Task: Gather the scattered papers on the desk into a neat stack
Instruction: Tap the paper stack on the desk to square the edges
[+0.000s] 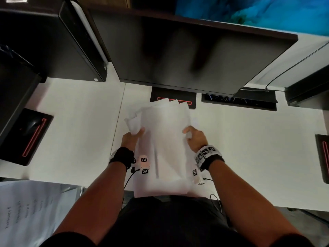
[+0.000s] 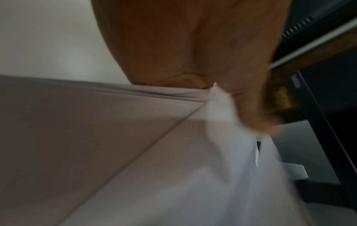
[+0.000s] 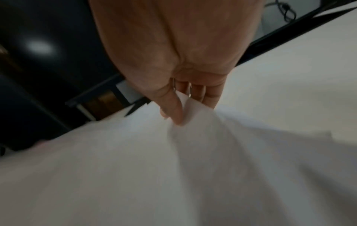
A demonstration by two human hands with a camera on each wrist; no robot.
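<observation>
The white tabletop [image 1: 76, 125] carries a large dark monitor [image 1: 187, 56] along its far edge, with a second dark screen [image 1: 44, 41] toward the far left corner and a black mouse pad [image 1: 26, 138] near the left edge. Another black pad [image 1: 323, 157] sits at the right edge. A printed sheet [image 1: 30, 207] lies below the near left corner, apparently off the tabletop; whether it belongs to the job I cannot tell.

The papers [image 1: 163, 139] are gathered into one bundle at the middle of the near edge, its near end overhanging toward the person. The left hand [image 1: 132, 137] grips the bundle's left edge, thumb on top; the left wrist view shows the fingers wrapped round crumpled sheets. The right hand [image 1: 194, 138] pinches the right edge, thumb pressed over the sheets in the right wrist view.

Collecting looks essentially finished: no loose sheet shows elsewhere on the tabletop. Squaring is what remains. The far corners fan out in steps, and the left side is curled. I judge the bundle needs tapping or jogging flush, then laying flat.
</observation>
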